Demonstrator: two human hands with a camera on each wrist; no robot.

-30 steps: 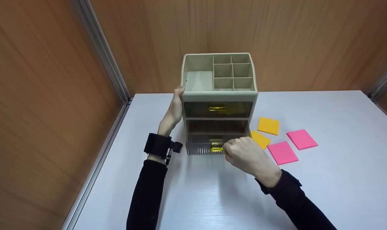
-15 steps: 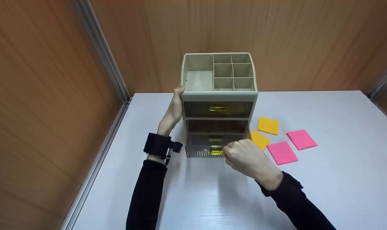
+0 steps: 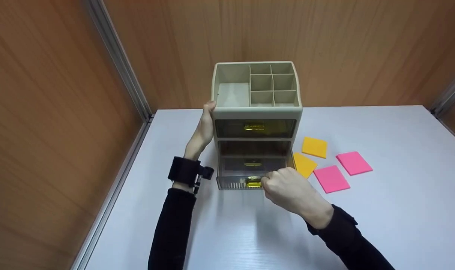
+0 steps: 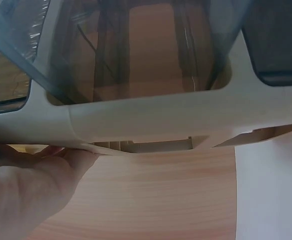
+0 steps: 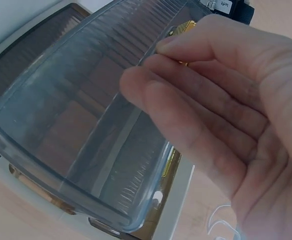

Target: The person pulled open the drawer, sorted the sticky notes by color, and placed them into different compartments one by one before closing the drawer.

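- The beige desk organizer (image 3: 256, 93) stands near the table's (image 3: 381, 210) far edge, left of its middle, with 2 smoky see-through drawers in its front.
- The lower drawer (image 3: 250, 168) is drawn partway out toward the near edge; the upper drawer (image 3: 255, 128) sits flush in its slot.
- The right hand (image 3: 287, 189) has its fingers curled in on the gold handle (image 3: 253, 183) at the middle of the lower drawer's front, pinching it between thumb and fingertips.
- The left hand (image 3: 204, 129) lies flat along the organizer's left wall, thumb up by the top rim, fingers fairly straight and pressing rather than wrapping.
- The drawer looks like thin, stiff, glossy plastic, probably light and empty. Its smooth walls would likely slip under the fingers, so the handle is the sound place to grip.
- The organizer looks light enough to slide on the smooth table, so a bracing hand on its side seems wise.
- 2 orange (image 3: 314, 147) and 2 pink sticky-note pads (image 3: 331, 179) lie just right of the organizer.
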